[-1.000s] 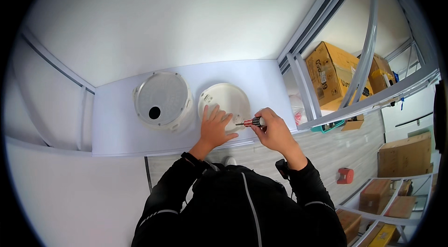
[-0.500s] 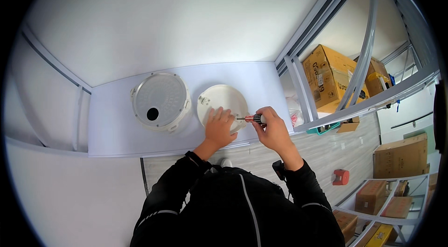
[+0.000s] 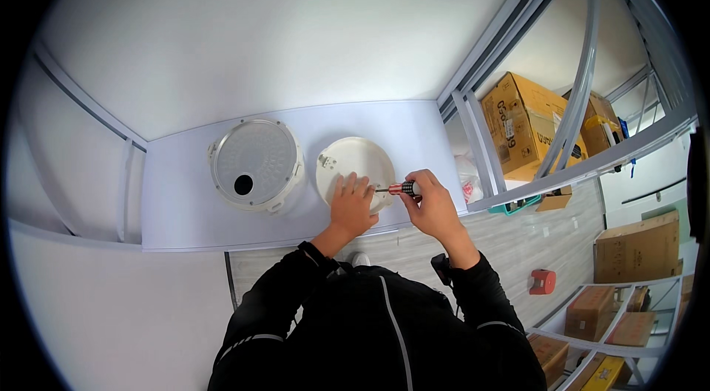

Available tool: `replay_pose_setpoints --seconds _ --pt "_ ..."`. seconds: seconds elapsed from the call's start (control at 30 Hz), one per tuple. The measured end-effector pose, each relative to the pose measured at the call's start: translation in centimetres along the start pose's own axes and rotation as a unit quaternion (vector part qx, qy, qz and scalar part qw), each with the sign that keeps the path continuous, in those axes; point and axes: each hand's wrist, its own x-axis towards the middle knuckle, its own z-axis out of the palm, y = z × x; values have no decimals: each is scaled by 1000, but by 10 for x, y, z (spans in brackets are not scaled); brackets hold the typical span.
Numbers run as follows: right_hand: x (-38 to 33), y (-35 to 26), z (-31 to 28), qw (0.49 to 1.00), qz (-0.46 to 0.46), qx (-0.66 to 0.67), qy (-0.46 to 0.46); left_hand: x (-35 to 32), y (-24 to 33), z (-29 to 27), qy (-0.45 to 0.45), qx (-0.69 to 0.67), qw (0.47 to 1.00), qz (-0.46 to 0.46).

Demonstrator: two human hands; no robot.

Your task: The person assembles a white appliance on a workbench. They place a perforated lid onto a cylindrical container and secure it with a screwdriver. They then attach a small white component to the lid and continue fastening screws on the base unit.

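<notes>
A round, shallow off-white dish-like part (image 3: 353, 151) lies on the white table, with small fittings near its left rim. My left hand (image 3: 351, 206) rests on its near side, fingers spread and flat. In my right hand (image 3: 433, 206) is a screwdriver (image 3: 403, 188) with a red and black handle, gripped in closed fingers. It lies nearly level, its thin shaft pointing left over the dish's lower right, close to my left fingers. Whatever its tip touches is too small to make out.
Left of the dish stands a larger round white housing (image 3: 255, 162) with a translucent cover and a black hole. The white table (image 3: 177, 221) meets a wall behind. Metal framing (image 3: 479, 140) rises at the right; beyond it are cardboard boxes (image 3: 518, 125) and a red stool (image 3: 542, 281).
The view has shifted very slightly. My left hand still rests on the dish, and the screwdriver in my right hand keeps nearly the same place, its handle looking slightly turned.
</notes>
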Motion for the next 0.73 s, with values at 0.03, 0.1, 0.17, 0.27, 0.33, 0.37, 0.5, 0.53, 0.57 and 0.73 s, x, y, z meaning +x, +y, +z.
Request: replay_pose_setpoints --seconds 0.03,0.1,0.17,0.27,0.33,0.37,0.5,0.53,0.57,0.73 --pt "0 1 0 1000 1 0 -1 0 0 0 1 0 1000 0" --pt "1 1 -1 1000 -4 1 0 1 1 1 1 3 1000 1" --pt "0 1 -1 1000 -5 2 0 0 1 0 -4 6 1000 1" --pt "1 0 -2 1000 -4 0 0 3 1 0 -10 7 1000 -2" --pt "0 0 0 1000 0 -2 0 2 1 2 -11 3 1000 -6" --pt "1 -1 -1 1000 0 -2 -3 3 0 3 -10 3 1000 -7" --pt "-1 -1 -1 1000 -5 -3 -2 4 0 1 -17 -1 1000 -9" --pt "0 0 0 1000 -9 -3 0 5 0 0 -20 -2 1000 -10" --pt "-1 -1 0 1000 -10 -4 3 6 0 -1 -22 -4 1000 -10" --pt "-3 -2 3 1000 -5 3 5 6 0 -2 -40 -12 999 -16"
